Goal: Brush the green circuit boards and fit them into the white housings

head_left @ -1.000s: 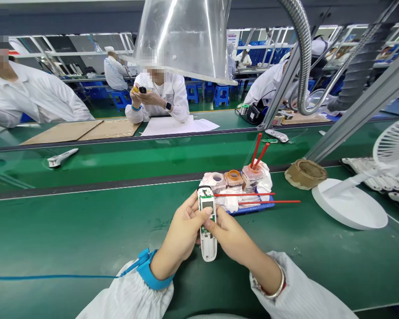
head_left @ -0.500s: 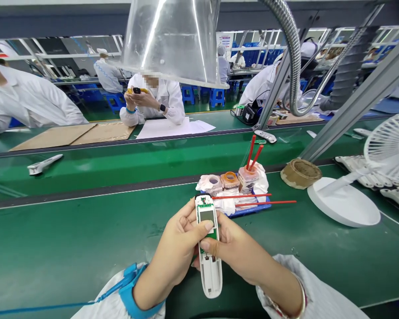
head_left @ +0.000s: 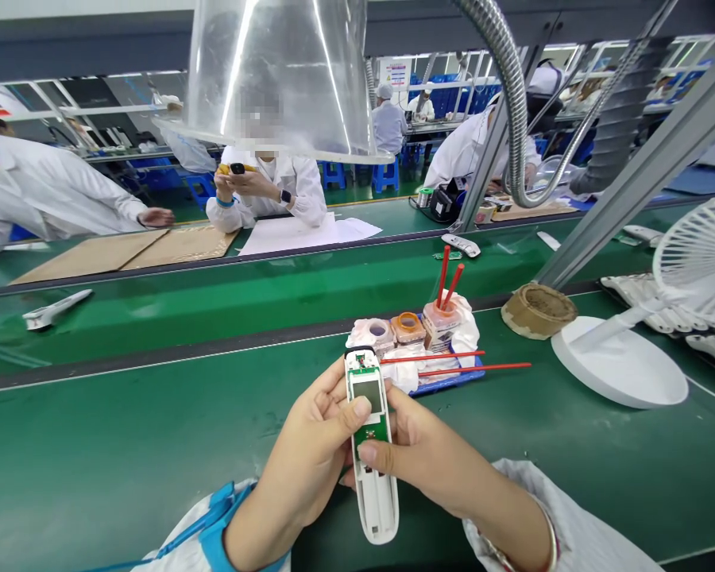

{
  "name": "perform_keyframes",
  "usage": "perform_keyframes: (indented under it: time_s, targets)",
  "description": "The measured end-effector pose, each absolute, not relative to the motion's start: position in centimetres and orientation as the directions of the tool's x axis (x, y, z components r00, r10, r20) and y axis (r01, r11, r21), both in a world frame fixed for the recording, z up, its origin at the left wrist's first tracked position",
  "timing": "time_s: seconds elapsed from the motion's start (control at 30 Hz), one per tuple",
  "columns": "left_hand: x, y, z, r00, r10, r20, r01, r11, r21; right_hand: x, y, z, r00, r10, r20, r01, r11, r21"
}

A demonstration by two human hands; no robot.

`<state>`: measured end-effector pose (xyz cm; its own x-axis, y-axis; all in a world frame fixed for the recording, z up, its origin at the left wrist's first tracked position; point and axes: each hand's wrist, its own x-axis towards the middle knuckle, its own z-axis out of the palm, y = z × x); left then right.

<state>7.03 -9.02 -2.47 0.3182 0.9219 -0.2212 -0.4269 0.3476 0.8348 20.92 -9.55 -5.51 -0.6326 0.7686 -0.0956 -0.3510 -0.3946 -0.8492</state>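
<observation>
Left hand [head_left: 303,453] and right hand [head_left: 429,469] gripped an opened white handset [head_left: 376,504]
Both hands were closed firmly on it from either side, the left thumb pressing near the display and the right thumb on the circuit board [head_left: 372,433]; the handset was held over the green bench [head_left: 155,445], its top end just in front of a blue tray [head_left: 450,385] of jars [head_left: 408,327] and red sticks [head_left: 473,367]

Bright even light; glare on clear plastic hood [head_left: 274,71]; right hand [head_left: 429,469] sharp (edges bowed, wide lens).
</observation>
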Motion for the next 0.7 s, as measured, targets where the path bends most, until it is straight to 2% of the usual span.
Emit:
perform_keyframes:
  time_s: [0.23,0.43,0.5,0.57,0.7]
  targets:
    - [6.6,-7.4,-1.4,0.253,0.949,-0.189,-0.421,0.284,0.861,22.4,-9.3,-5.8,-0.607,0.783,-0.133,-0.274,-0.364,-0.89]
    - [3.2,0.3,-1.7,-0.089,0.992,-0.092,-0.314,0.059,0.948,25.9,-8.9,-6.1,-0.519,0.821,-0.236,-0.243,-0.407,-0.88]
    - [1.9,3.9,-2.6,-0.185,0.983,-0.012,-0.195,-0.025,0.98,26.9,-8.6,-6.2,-0.51,0.83,-0.226,-0.256,-0.398,-0.881]
    - [1.1,7.3,-3.7,-0.223,0.971,0.09,0.049,-0.081,0.995,27.7,-8.3,-6.5,-0.502,0.84,-0.207,-0.288,-0.388,-0.876]
    - [1.4,13.0,-6.0,-0.159,0.977,0.139,0.3,-0.086,0.95,28.6,-7.8,-7.4,-0.498,0.847,-0.185,-0.33,-0.382,-0.864]
